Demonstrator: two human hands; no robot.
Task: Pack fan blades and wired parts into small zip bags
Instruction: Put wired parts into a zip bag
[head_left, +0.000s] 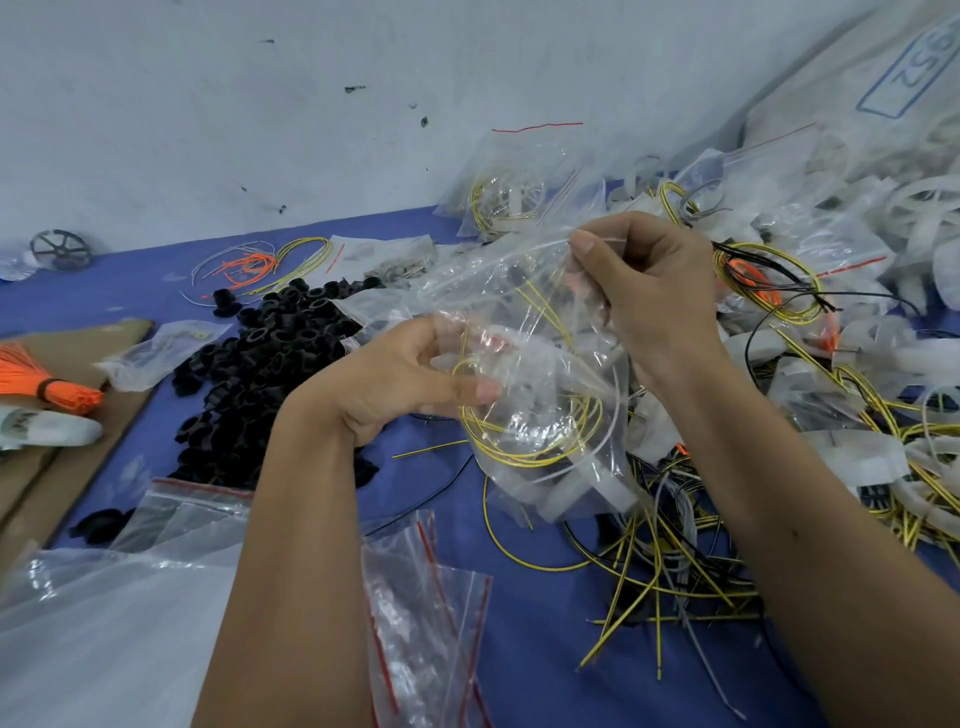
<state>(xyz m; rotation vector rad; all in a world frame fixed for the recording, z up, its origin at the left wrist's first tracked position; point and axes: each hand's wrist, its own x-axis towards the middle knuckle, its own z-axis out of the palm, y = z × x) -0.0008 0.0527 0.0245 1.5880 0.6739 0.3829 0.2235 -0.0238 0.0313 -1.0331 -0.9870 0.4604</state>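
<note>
Left hand (415, 374) grips bag (524, 374) body, right hand (639, 275) pinches its mouth; springy yellow wire (519, 452) inside may foul the seal.

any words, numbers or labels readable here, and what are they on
"250": my best reading of the large blue-outlined digits, turned sideways and cut by the frame edge, on the big white sack at top right.
Dark marks on the white wrapped item at the left edge: too blurred to read.
Nothing else legible.
</note>
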